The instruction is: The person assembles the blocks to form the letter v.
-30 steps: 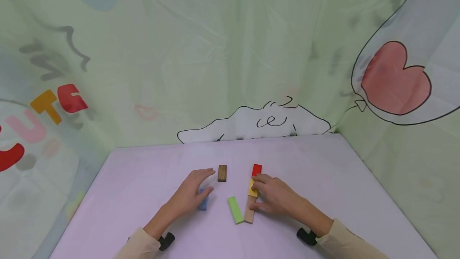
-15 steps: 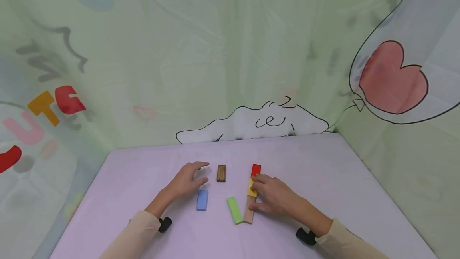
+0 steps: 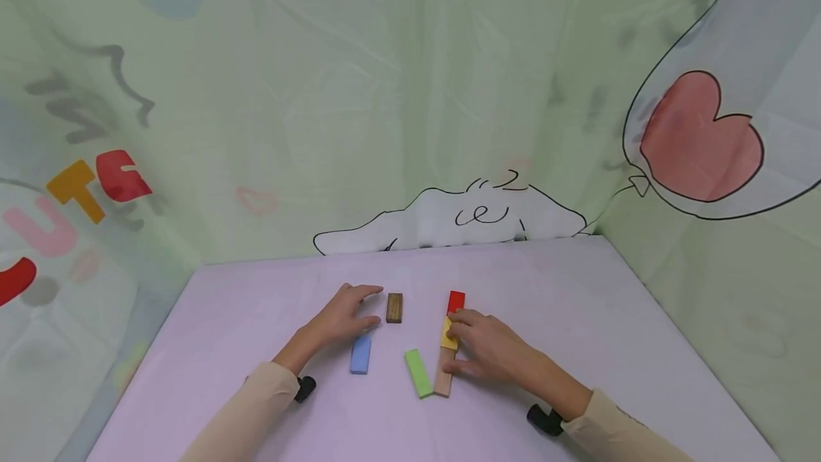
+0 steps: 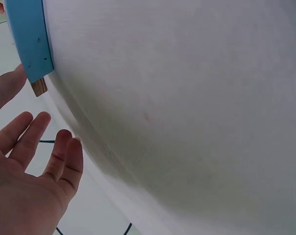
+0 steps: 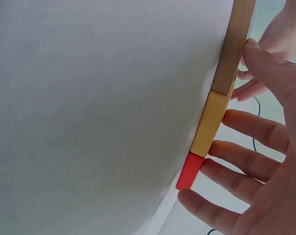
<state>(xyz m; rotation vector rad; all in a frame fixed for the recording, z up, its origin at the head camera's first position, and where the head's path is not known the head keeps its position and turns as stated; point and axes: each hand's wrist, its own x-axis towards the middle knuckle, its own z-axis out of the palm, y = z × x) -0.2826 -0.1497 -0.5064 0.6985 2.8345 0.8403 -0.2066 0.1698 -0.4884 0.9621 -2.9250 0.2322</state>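
Note:
My left hand (image 3: pixel 342 314) hovers beside a dark brown wooden block (image 3: pixel 394 308), thumb and fingers apart with nothing between them. Just below that hand lies a blue block (image 3: pixel 360 356), which looms large in the left wrist view. On the right, a red block (image 3: pixel 456 302), a yellow block (image 3: pixel 449 334) and a natural wood block (image 3: pixel 444 373) lie end to end in a line. My right hand (image 3: pixel 492 348) rests on this line, fingertips at the yellow block and thumb on the wood one. Its fingers look spread and fairly straight in the right wrist view.
A light green block (image 3: pixel 419 373) lies slanted, its lower end close to the wood block. The pale table (image 3: pixel 551 276) meets a printed curtain (image 3: pixel 359 91) at the back and sides. Each wrist carries a black camera mount (image 3: pixel 545 420).
My left hand has moved off from over the blue block, then up and right towards the dark brown block. My right hand and the row of blocks have stayed put.

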